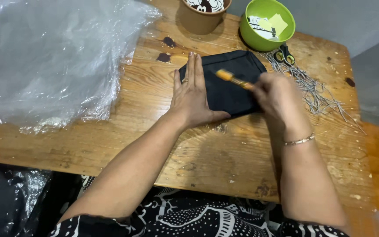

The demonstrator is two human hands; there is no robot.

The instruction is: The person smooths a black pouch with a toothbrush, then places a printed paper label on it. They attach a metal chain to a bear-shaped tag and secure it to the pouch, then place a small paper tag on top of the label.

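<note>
Black fabric pouch (229,83) lying flat on the wooden table (154,145), near its far edge, just in front of the brown paper cup (202,15) and the green bowl (267,24). Pinned along its near left side by the left hand (192,94), laid palm down, fingers straight and close together, pointing away from the body, thumb tucked along the pouch's front edge. Judged to be mid-step: working on the pouch's surface with a small tool while holding it still. Probably calling next for a steady press from the left and a short, controlled stroke from the right. Right hand (277,98) blurred with motion, curled over the pouch's right end, fingers closed around a slim orange-handled tool (233,79) slanting up and to the left across the fabric; tip not clear enough to identify. Forearms converging from the near edge, right wrist cocked inward. Off to the left, a large crumpled clear plastic sheet (44,57). Right of the pouch, a loose heap of thin silvery chains (316,90), with small scissors (284,55) beside the bowl.
</note>
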